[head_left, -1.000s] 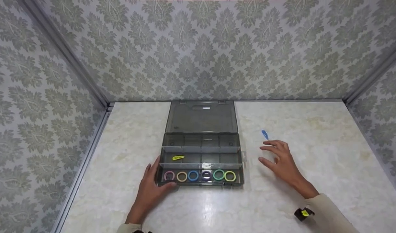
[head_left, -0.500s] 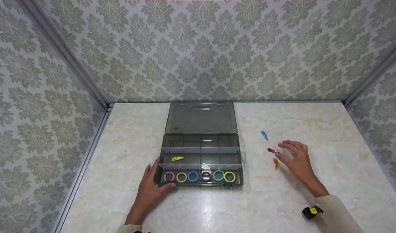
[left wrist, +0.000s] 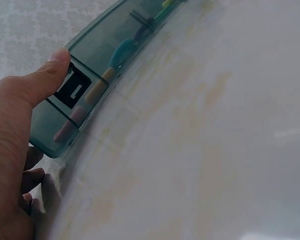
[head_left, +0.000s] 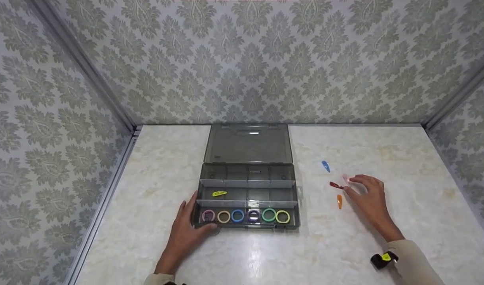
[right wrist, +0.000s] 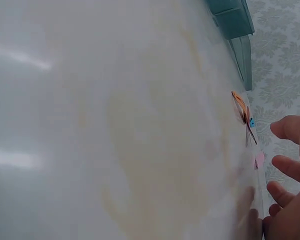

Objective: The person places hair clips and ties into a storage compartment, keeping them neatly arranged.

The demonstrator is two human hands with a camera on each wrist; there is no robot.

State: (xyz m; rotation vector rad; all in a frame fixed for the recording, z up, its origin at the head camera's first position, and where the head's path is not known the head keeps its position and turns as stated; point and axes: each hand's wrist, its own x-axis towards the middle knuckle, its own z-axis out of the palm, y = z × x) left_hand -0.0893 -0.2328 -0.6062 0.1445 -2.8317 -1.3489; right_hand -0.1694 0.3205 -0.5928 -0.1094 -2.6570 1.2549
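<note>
My left hand (head_left: 186,225) grips the left front corner of a smoky grey divided organizer box (head_left: 245,226), thumb on its front wall in the left wrist view. The box's lid (head_left: 247,144) lies back. A yellow snap hair clip (head_left: 219,194) lies in the middle row; several coloured rings, among them a green ring (head_left: 269,215), line the front row. My right hand (head_left: 370,198) hovers low over the table, thumb and fingers apart. Its thumb tip is at the end of a red hair clip (head_left: 336,185), its fingertips at a pink hair clip (head_left: 346,179).
A blue hair clip (head_left: 325,166) lies right of the box, farther back, and an orange hair clip (head_left: 339,202) nearer the front. Patterned walls (head_left: 249,63) enclose the marbled table (head_left: 166,154) at the back and both sides.
My right hand has moved right from near the blue clip, uncovering the red and orange clips, then the pink one at its fingertips. The left hand keeps its place on the box.
</note>
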